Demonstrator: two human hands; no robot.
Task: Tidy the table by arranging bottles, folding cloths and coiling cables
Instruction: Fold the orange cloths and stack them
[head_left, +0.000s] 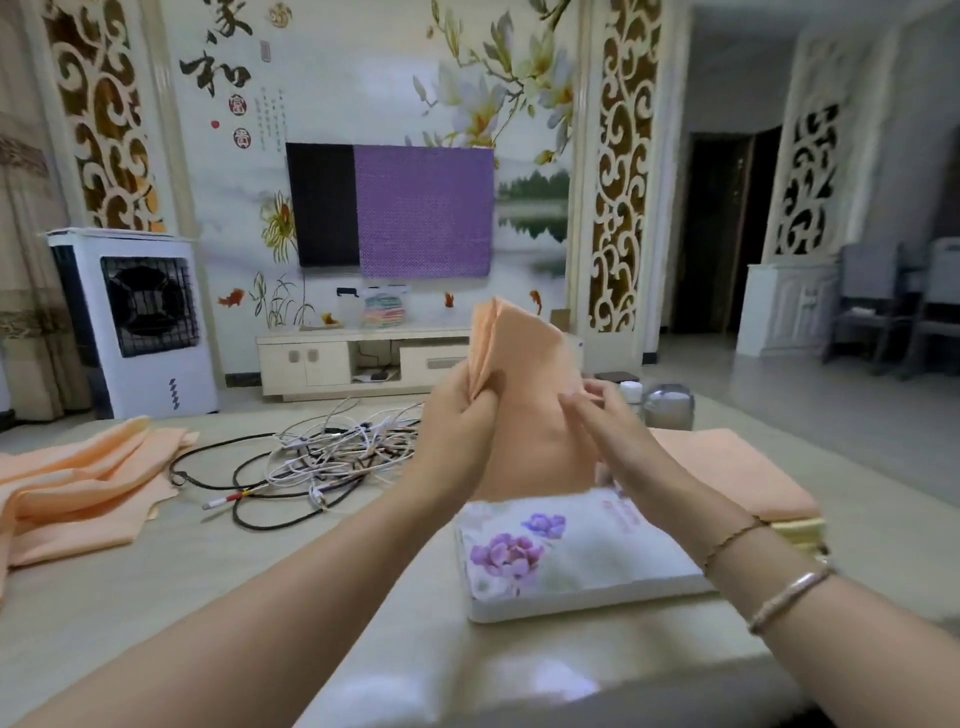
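The floral box (566, 556) lies nearest, lower centre. Above it, mid-frame, the left hand (457, 415) pinches the peach cloth (524, 395) upright, apparently for folding. The right hand (608, 421), fingers straight, smooths it.

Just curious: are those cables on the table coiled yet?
No. The cables lie in a loose tangle on the table, black and white strands crossing.

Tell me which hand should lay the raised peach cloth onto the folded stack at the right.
Left, probably. The left hand grips the peach cloth, while the right hand only touches it with straight fingers. The folded stack lies near both.
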